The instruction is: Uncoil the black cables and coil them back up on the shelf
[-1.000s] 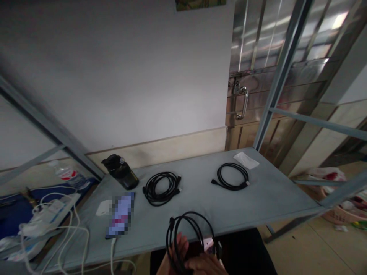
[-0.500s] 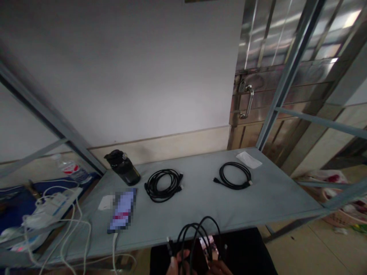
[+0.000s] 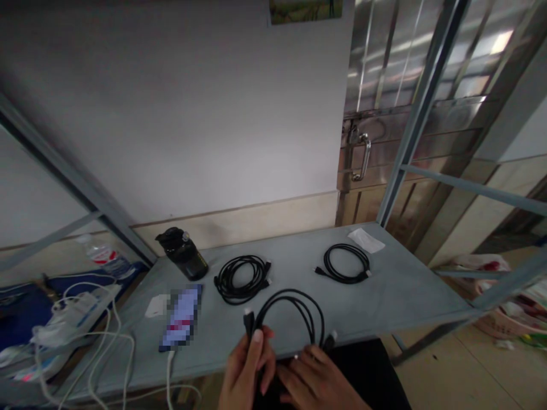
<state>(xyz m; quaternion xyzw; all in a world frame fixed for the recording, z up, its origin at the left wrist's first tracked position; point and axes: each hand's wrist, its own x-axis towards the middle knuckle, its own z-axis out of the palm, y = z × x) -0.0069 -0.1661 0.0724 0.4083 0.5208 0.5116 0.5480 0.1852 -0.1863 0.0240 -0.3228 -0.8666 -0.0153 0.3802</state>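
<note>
A black cable (image 3: 294, 293) with a plug at each end arches in loose loops between my two hands at the table's front edge. My left hand (image 3: 248, 364) pinches it near one plug (image 3: 248, 322), thumb over the strands. The fingers of my right hand (image 3: 318, 378) are curled round its other side, beside the second plug (image 3: 330, 340). Beyond them, one coiled black cable (image 3: 226, 287) lies on the grey table (image 3: 294, 256) to the left, and a smaller coiled black cable (image 3: 327, 265) lies to the right. The lower part of the held loops is hidden by my hands.
Left on the table are a black bottle (image 3: 183, 256), a phone (image 3: 183, 319) on a white charging cord (image 3: 170, 370) and a white card (image 3: 157, 306). A white paper piece (image 3: 366, 240) lies back right. Metal posts (image 3: 421, 114) rise at the table's corners.
Both hands have risen into view with the black cable, its loops now above the table's front part. A phone-like bright screen near my right hand is no longer visible. The view has tilted slightly.
</note>
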